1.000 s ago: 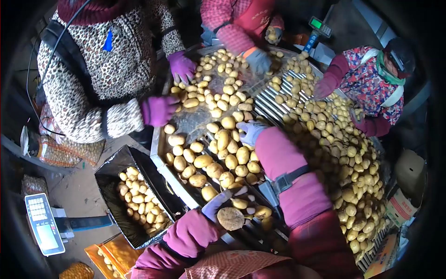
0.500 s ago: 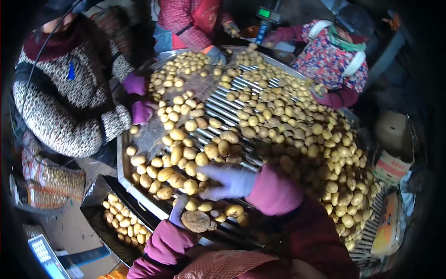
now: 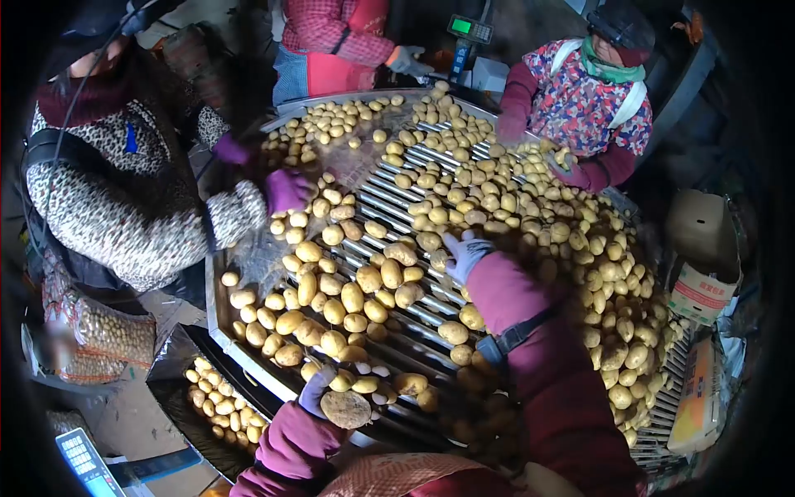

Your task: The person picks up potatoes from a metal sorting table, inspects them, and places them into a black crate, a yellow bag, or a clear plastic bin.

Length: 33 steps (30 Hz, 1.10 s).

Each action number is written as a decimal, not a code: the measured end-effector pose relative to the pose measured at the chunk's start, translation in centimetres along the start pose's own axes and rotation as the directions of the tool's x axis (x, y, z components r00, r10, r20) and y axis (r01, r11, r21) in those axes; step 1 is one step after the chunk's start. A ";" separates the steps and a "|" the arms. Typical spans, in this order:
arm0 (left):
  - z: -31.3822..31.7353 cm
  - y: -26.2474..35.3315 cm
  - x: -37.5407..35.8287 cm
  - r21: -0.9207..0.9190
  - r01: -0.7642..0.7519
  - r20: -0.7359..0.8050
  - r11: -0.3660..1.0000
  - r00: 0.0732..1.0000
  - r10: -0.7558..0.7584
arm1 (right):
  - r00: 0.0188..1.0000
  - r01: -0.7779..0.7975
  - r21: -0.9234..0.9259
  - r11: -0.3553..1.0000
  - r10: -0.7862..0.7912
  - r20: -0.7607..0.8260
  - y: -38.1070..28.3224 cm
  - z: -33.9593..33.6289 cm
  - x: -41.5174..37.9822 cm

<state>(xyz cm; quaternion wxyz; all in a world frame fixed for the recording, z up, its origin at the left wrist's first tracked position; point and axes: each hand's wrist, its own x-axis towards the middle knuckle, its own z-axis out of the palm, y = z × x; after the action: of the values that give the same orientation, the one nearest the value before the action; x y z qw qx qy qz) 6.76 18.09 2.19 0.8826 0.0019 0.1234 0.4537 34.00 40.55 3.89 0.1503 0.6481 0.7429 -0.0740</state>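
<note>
My left hand, in a light purple glove, is at the near edge of the sorting table, closed around a large, rough, brownish potato. Grey glove fingertips show to the right of it, among smaller potatoes that lie against the hand. My right hand, in a similar glove, reaches forward over the metal rollers. Its fingers are spread, with the tips right at a potato beside the big heap. A loose group of potatoes lies between my hands, to the left.
Three people in gloves stand around the sorting table. A black crate of potatoes sits lower left, near a scale display. Filled net sacks stand at left. Cardboard boxes are at right; another display is behind.
My right hand has moved forward and right, from the near potatoes to the heap's edge. My left hand stays with the large potato. The far person's gloved hand has lifted off the table.
</note>
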 end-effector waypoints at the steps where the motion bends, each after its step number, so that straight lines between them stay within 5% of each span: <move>1: 0.0 0.0 0.0 0.010 -0.012 0.009 1.000 1.000 0.012 | 0.997 0.064 0.014 0.998 -0.063 -0.033 -0.4 1.2 0.7; 4: -0.5 0.1 -0.1 0.062 -0.001 -0.041 0.998 0.999 0.004 | 0.918 0.356 0.159 0.921 -0.312 -0.245 -3.8 2.6 -0.2; 8: 0.8 -0.1 0.0 0.031 -0.027 -0.056 0.999 0.998 0.028 | 0.919 0.394 0.236 0.888 -0.373 -0.128 -7.9 2.0 -2.2; 10: 0.4 -0.2 0.1 0.025 -0.028 -0.009 0.999 1.000 0.029 | 0.736 0.656 0.482 0.581 -0.632 -0.240 -5.9 1.1 -2.1; 11: 0.3 -0.2 0.2 0.020 -0.038 0.023 0.999 0.999 0.038 | 0.853 0.418 0.773 0.477 -0.499 -0.153 -4.7 0.4 -2.6; 12: 0.4 -0.2 0.2 0.013 -0.040 0.019 0.999 0.999 0.039 | 0.775 0.626 0.522 0.579 -0.383 -0.504 -2.2 4.3 1.4; 13: 0.4 -0.1 0.0 0.019 -0.016 -0.018 1.000 1.000 0.016 | 0.882 0.435 0.426 0.793 -0.278 -0.381 -0.8 -1.9 -0.1; 14: 0.4 0.1 -0.1 0.025 0.007 -0.053 1.000 0.999 -0.006 | 0.773 0.414 0.220 0.883 -0.213 -0.598 2.9 0.0 3.2; 16: -0.1 0.1 0.0 0.013 0.004 -0.039 1.000 0.999 -0.003 | 0.956 -0.019 0.191 0.981 0.074 -0.284 7.0 -2.1 3.5; 17: 0.0 0.0 0.1 0.024 0.006 -0.045 1.000 0.999 -0.005 | 0.973 -0.186 0.064 0.981 0.192 -0.129 8.2 -1.3 3.5; 20: -0.1 0.2 0.2 0.027 0.026 -0.080 0.999 0.996 -0.024 | 0.972 -0.196 -0.134 0.971 0.174 -0.159 6.8 0.6 4.6; 23: -0.7 0.2 0.5 0.024 0.052 0.009 0.998 0.999 -0.052 | 0.998 0.040 0.013 0.999 -0.039 -0.042 5.1 2.7 6.8; 25: -0.2 0.0 0.3 0.010 0.052 -0.031 0.999 0.998 -0.052 | 0.997 -0.044 0.117 0.992 0.052 -0.064 0.3 1.6 4.8; 26: 0.0 -0.1 0.2 -0.007 0.044 -0.067 0.999 0.997 -0.045 | 0.995 -0.008 -0.001 1.000 0.008 -0.097 -0.4 3.1 5.3; 28: -0.5 0.1 0.1 0.023 0.056 -0.068 0.998 0.996 -0.054 | 0.947 0.319 0.214 0.923 -0.305 -0.097 -0.6 4.3 5.5; 29: -0.4 -0.1 0.1 0.027 0.048 -0.045 0.998 0.998 -0.047 | 0.950 0.310 0.211 0.927 -0.295 -0.098 -0.7 2.7 3.5; 31: -0.3 -0.2 0.3 0.028 0.050 -0.007 0.998 0.999 -0.050 | 0.931 0.325 0.559 0.763 -0.361 -0.050 -0.6 -0.1 -1.1; 33: -0.4 0.0 0.3 0.043 0.061 0.050 0.997 0.997 -0.063 | 0.964 0.265 0.732 0.627 -0.178 -0.197 2.7 2.0 -2.9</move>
<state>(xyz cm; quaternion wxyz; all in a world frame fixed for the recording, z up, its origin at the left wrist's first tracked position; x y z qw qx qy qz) 6.82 18.33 1.72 0.8988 0.0279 0.1103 0.4233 37.25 37.56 3.15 -0.1812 0.5583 0.7260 -0.3584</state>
